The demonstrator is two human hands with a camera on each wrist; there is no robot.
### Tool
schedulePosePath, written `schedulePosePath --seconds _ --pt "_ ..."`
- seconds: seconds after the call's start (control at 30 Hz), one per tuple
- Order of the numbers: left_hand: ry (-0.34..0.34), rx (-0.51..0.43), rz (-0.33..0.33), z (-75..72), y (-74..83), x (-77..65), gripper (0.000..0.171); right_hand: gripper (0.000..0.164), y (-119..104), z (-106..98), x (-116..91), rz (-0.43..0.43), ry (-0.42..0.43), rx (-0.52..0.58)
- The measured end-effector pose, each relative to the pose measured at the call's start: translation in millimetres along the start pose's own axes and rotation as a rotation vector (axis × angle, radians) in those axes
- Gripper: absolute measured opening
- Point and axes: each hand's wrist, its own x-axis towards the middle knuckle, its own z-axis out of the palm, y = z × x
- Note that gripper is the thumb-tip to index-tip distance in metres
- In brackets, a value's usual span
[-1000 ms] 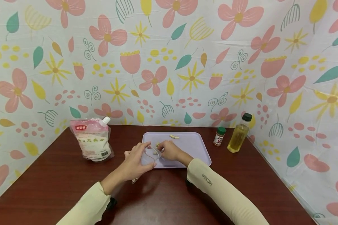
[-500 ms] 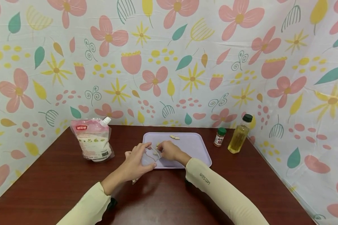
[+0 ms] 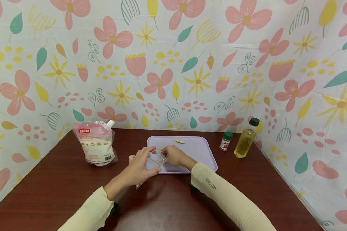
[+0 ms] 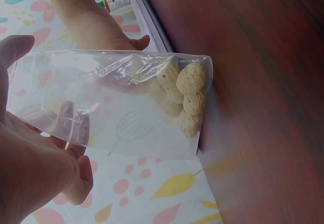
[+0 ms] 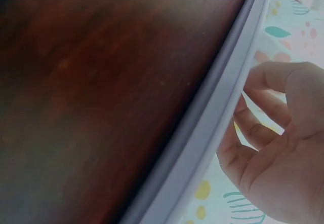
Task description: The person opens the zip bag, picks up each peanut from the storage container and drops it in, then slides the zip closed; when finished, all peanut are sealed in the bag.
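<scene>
My left hand (image 3: 137,166) holds a clear plastic bag (image 4: 136,102) near its mouth, which is spread between thumb and fingers. Several unshelled peanuts (image 4: 190,102) lie at the bag's bottom end. On the lilac tray (image 3: 195,154), just right of the bag's mouth, my right hand (image 3: 175,155) reaches down with bent fingers. The tray's rim hides those fingertips in the right wrist view, so whether they pinch a peanut cannot be told. Another couple of peanuts (image 3: 179,141) lie near the tray's back edge.
At the left stands a pink-and-white spouted pouch (image 3: 95,144). Right of the tray are a small green-capped jar (image 3: 226,141) and a bottle of yellow oil (image 3: 245,141). A flowered cloth (image 3: 191,64) closes off the back and right of the dark wooden table (image 3: 167,205).
Both hands stay almost where they were, the bag still in the left. The right fingers shift only slightly at the tray.
</scene>
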Motion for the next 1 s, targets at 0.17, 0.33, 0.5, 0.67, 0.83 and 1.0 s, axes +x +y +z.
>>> schedulePosePath --seconds 0.17,0.33,0.5,0.67,0.83,1.0 --pt "0.013 0.005 0.013 0.1 0.8 -0.1 0.073 0.02 0 0 0 -0.057 -0.022 -0.018" --pt "0.006 -0.001 0.012 0.3 0.8 0.0 0.073 0.021 -1 -2 -4 -0.093 -0.025 0.003" --pt "0.007 0.002 0.015 1.4 0.4 -0.4 0.073 0.02 -1 -4 -8 -0.122 -0.019 0.013" --pt "0.01 0.008 0.011 2.0 1.0 -1.4 0.073 0.01 -2 -7 -13 -0.07 -0.043 0.008" --pt "0.01 0.019 0.005 1.8 2.3 -1.8 0.073 0.005 -3 -11 -19 -0.058 -0.012 0.01" --pt "0.003 0.018 -0.004 1.6 2.1 -1.5 0.073 0.01 -7 -18 -26 -0.065 0.032 0.058"
